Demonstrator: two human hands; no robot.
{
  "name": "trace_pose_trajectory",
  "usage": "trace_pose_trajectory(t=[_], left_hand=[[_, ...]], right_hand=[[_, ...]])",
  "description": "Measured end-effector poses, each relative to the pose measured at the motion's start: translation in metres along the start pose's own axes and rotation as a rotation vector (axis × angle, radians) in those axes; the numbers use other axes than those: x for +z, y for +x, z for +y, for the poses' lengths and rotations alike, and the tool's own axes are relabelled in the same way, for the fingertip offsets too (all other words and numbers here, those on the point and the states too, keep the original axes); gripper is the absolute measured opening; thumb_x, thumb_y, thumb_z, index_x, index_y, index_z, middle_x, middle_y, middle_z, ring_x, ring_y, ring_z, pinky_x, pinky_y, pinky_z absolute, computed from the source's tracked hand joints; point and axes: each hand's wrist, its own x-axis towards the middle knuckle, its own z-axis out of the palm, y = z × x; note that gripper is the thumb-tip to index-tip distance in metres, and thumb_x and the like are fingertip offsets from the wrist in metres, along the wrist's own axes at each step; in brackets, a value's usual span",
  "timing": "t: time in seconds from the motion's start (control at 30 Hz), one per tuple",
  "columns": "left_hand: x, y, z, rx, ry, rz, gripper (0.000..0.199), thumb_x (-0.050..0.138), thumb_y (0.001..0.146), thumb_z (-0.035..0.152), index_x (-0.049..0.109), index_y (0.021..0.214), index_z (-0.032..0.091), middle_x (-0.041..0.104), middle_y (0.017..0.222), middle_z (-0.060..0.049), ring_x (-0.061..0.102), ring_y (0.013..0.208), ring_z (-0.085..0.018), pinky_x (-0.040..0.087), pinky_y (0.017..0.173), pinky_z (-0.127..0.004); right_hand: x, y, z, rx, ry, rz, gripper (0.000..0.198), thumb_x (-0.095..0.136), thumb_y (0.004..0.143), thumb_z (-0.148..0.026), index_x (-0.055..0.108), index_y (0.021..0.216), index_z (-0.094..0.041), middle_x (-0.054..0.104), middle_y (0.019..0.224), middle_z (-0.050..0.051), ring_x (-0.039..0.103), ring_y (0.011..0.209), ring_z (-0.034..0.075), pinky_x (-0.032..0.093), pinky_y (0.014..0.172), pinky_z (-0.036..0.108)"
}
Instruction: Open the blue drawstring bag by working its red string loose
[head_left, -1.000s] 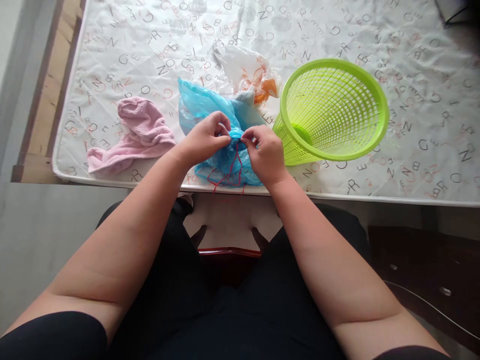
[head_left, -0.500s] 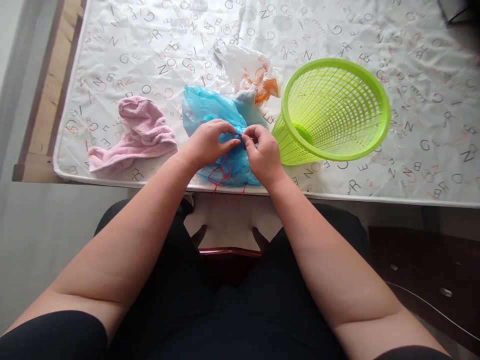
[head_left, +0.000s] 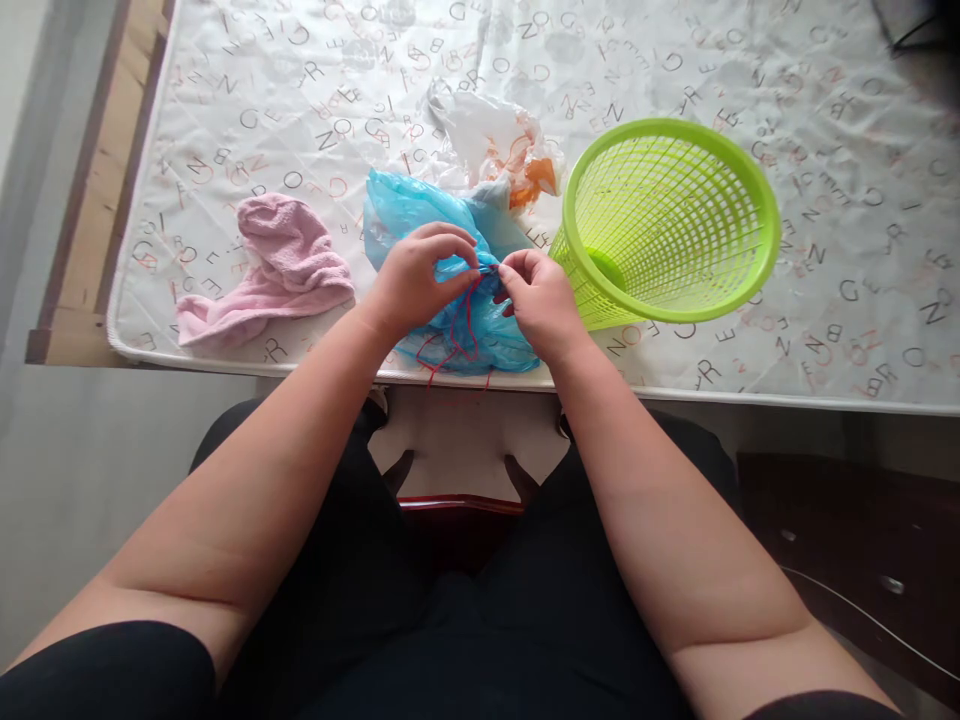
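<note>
A blue plastic bag (head_left: 420, 205) lies bunched near the front edge of the mattress. My left hand (head_left: 424, 275) pinches its gathered neck between thumb and fingers. From the other side my right hand (head_left: 540, 300) is closed on the same twisted part, a short way to the right. Thin red string (head_left: 471, 325) hangs in loops from the neck, and its loose ends reach the mattress edge. Exactly what lies between the fingertips is too small to make out fully.
A lime-green mesh basket (head_left: 766, 250) leans to the right of the bag. Behind it is a crumpled clear bag with orange print (head_left: 487, 130). A pink cloth (head_left: 277, 260) lies to the left on the letter-printed mattress (head_left: 825, 320). Wooden bed frame (head_left: 112, 170) borders the left side.
My right hand has moved slightly right, drawing away from my left and stretching the bag's neck between them. A red string loop now hangs lower and shows more.
</note>
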Motion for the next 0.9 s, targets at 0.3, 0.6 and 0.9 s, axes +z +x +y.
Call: trace_pose_trajectory(t=[0.3,0.6,0.9], left_hand=[[0.006,0.000,-0.005,-0.011,0.039,0.004,0.008,0.082,0.085,0.022,0.076,0.086,0.026,0.077,0.114,-0.005,0.070,0.115,-0.025,0.054,0.110,-0.042],[0.003,0.001,-0.005,-0.030,0.004,0.014,0.010,0.082,0.087,0.024,0.074,0.081,0.026,0.077,0.112,-0.005,0.070,0.115,-0.025,0.057,0.104,-0.040],[-0.012,0.003,-0.019,-0.148,-0.029,0.039,0.011,0.082,0.086,0.027,0.077,0.095,0.026,0.078,0.099,-0.004,0.071,0.095,-0.022,0.060,0.089,-0.038]], right_hand=[[0.007,-0.007,-0.012,-0.082,-0.020,-0.097,0.031,0.067,0.104,-0.054,0.061,0.096,-0.025,0.062,0.084,0.000,0.067,0.081,0.016,0.058,0.069,0.029],[0.006,0.000,0.010,-0.046,-0.082,0.022,0.031,0.061,0.107,-0.054,0.057,0.095,-0.026,0.059,0.080,-0.001,0.067,0.073,0.017,0.058,0.066,0.031],[0.002,0.006,0.014,-0.020,0.003,0.085,0.025,0.057,0.109,-0.050,0.055,0.100,-0.027,0.058,0.082,-0.001,0.067,0.071,0.015,0.057,0.062,0.028]])
